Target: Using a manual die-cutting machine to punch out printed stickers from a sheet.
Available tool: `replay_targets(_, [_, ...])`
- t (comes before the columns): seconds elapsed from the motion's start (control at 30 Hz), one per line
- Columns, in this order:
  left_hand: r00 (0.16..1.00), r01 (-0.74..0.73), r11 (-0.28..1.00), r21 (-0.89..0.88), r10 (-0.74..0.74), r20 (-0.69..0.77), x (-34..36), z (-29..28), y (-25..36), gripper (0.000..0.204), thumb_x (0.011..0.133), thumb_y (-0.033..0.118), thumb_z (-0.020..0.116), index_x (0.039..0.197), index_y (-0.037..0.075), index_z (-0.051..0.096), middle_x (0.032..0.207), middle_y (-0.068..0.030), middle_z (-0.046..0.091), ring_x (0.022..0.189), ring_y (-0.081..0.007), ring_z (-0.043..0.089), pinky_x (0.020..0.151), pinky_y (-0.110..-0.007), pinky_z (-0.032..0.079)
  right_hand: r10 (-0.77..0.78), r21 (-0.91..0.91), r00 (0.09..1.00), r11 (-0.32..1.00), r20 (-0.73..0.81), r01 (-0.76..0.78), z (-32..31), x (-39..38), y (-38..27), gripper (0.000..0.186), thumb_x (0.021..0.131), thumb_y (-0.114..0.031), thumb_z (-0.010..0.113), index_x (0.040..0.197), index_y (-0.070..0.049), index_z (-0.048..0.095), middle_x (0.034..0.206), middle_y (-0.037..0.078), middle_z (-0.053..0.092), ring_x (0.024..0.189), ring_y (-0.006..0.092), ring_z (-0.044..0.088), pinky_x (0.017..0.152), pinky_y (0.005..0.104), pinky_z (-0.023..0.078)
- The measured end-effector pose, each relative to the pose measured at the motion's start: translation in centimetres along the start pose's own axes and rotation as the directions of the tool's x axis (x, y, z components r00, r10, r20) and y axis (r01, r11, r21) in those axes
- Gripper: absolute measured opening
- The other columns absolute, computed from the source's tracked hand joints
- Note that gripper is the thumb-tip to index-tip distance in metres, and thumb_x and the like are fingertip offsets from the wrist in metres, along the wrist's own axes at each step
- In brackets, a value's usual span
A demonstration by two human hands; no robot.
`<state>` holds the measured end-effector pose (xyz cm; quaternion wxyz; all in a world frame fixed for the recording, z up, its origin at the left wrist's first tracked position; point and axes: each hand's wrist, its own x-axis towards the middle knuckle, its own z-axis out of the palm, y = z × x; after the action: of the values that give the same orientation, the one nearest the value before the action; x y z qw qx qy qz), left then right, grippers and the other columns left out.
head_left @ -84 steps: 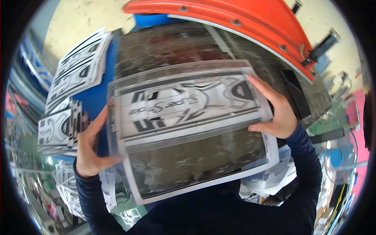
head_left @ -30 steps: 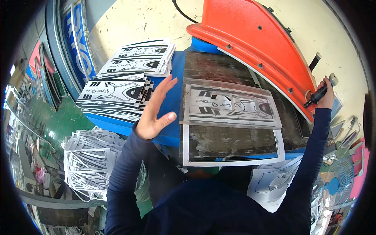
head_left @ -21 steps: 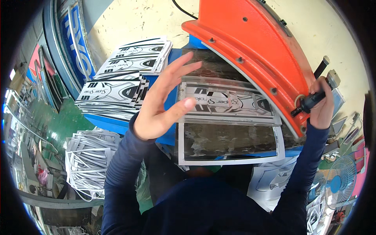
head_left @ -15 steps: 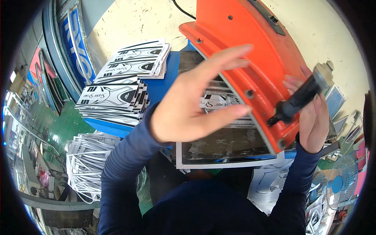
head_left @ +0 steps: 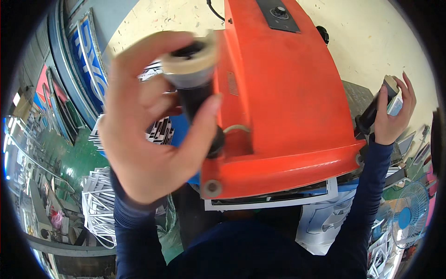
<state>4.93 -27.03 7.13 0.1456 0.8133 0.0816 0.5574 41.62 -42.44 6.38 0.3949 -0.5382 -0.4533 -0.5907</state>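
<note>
An orange-red press head (head_left: 292, 93) fills the middle, square in front of me, with a black handle on either side. My left hand (head_left: 134, 130) is curled round the left handle (head_left: 193, 95), thumb on its near side and fingers behind and over its tan-coloured end. On the far right, my right hand (head_left: 392, 116) is at the right handle (head_left: 368, 114), with the thumb against it and the other fingers partly stretched beyond it. Below the head's front edge, a strip of a white-bordered sheet (head_left: 278, 202) shows. The head hides the work surface beneath it.
Stacks of printed black-and-white sheets (head_left: 160, 132) stand on the left, mostly behind my left hand. White frame-like offcuts (head_left: 96, 204) are heaped lower left. White sheets (head_left: 323, 223) hang at the front right, near a blue fan (head_left: 409, 216). A dial (head_left: 279, 12) sits on the head.
The press head has swung left and squared up in front of me, covering the printed sheet. My left hand, open before, has closed round the left handle. My right hand has moved rightward with its handle.
</note>
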Motion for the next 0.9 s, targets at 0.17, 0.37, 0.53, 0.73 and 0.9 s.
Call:
replay_targets(0.17, [0.984, 0.075, 0.978, 0.192, -0.042, -0.171, -0.2, -0.9, -0.7, 0.050, 0.087, -0.005, 0.068, 0.131, -0.001, 0.043, 0.104, -0.0229, 0.070, 0.089, -0.0189, 0.072, 0.076, -0.025, 0.057, 0.023, 0.181, 1.000, 0.983, -0.007, -0.022, 1.3, 0.0, -1.6, 0.031, 0.084, -0.007, 0.074, 0.111, -0.002, 0.061, 0.128, 0.016, 0.060, 0.115, 0.0244, 0.057, 0.099, 0.0355, 0.043])
replay_targets(0.37, [0.951, 0.144, 0.969, 0.201, -0.079, -0.300, -0.8, -1.7, -2.4, 0.045, 0.089, -0.002, 0.069, 0.127, 0.000, 0.046, 0.106, -0.0236, 0.069, 0.090, -0.0183, 0.071, 0.076, -0.023, 0.055, 0.041, 0.320, 0.999, 0.947, -0.013, -0.035, 1.5, 0.0, -3.1, 0.030, 0.082, -0.004, 0.075, 0.108, -0.001, 0.059, 0.122, 0.017, 0.060, 0.114, 0.0247, 0.056, 0.099, 0.0354, 0.042])
replay_targets(0.53, [0.946, 0.174, 0.967, 0.187, -0.111, -0.304, -1.8, -1.7, -2.9, 0.045, 0.089, -0.004, 0.068, 0.127, 0.000, 0.046, 0.105, -0.0229, 0.069, 0.091, -0.0183, 0.071, 0.076, -0.024, 0.055, 0.056, 0.331, 0.998, 0.942, 0.014, -0.057, 1.2, -1.1, -3.9, 0.031, 0.081, -0.004, 0.075, 0.108, -0.001, 0.059, 0.122, 0.017, 0.059, 0.113, 0.0245, 0.056, 0.100, 0.0358, 0.041])
replay_targets(0.73, [0.946, 0.163, 0.973, 0.160, -0.109, -0.305, -1.9, -1.7, -3.2, 0.045, 0.088, -0.005, 0.068, 0.127, -0.001, 0.045, 0.105, -0.0230, 0.069, 0.091, -0.0188, 0.071, 0.077, -0.024, 0.055, 0.061, 0.321, 0.998, 0.945, 0.020, -0.064, 1.4, -1.3, -3.8, 0.032, 0.082, -0.004, 0.074, 0.110, 0.001, 0.059, 0.121, 0.017, 0.059, 0.113, 0.0241, 0.056, 0.101, 0.0364, 0.041])
replay_targets(0.9, [0.966, 0.107, 0.979, 0.171, -0.062, -0.251, -2.2, -2.0, -3.6, 0.054, 0.090, 0.005, 0.068, 0.136, -0.002, 0.040, 0.106, -0.0264, 0.068, 0.093, -0.0223, 0.071, 0.080, -0.027, 0.056, 0.044, 0.384, 0.999, 0.922, 0.016, -0.047, 1.7, -1.0, -3.6, 0.036, 0.084, -0.001, 0.072, 0.116, 0.003, 0.057, 0.123, 0.017, 0.059, 0.111, 0.0230, 0.057, 0.100, 0.0356, 0.042])
